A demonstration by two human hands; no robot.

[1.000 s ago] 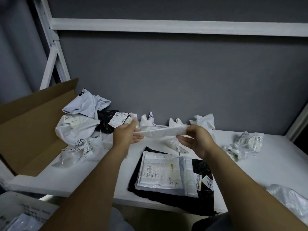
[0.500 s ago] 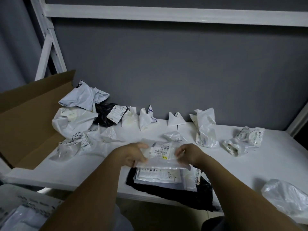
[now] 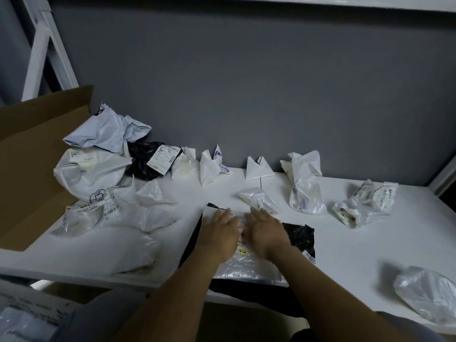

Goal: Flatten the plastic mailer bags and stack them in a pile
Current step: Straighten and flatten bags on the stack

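A clear plastic mailer bag point(image 3: 246, 266) lies flat on top of the pile, which rests on a black mailer point(image 3: 299, 236) at the white table's front edge. My left hand point(image 3: 219, 232) and my right hand point(image 3: 265, 230) lie side by side on it, palms down, fingers straight, pressing it onto the pile. Several crumpled white and clear mailer bags point(image 3: 304, 186) are scattered along the back of the table, with a heap of bigger ones point(image 3: 91, 171) at the left.
An open cardboard box point(image 3: 32, 154) stands at the table's left end. A crumpled clear bag point(image 3: 429, 296) sits at the front right corner. White shelf posts point(image 3: 40, 50) rise at the back left. The grey wall is close behind the white table point(image 3: 345, 245).
Both hands brought the clear bag down from mid-air onto the pile, let go of its ends and now press flat on it.
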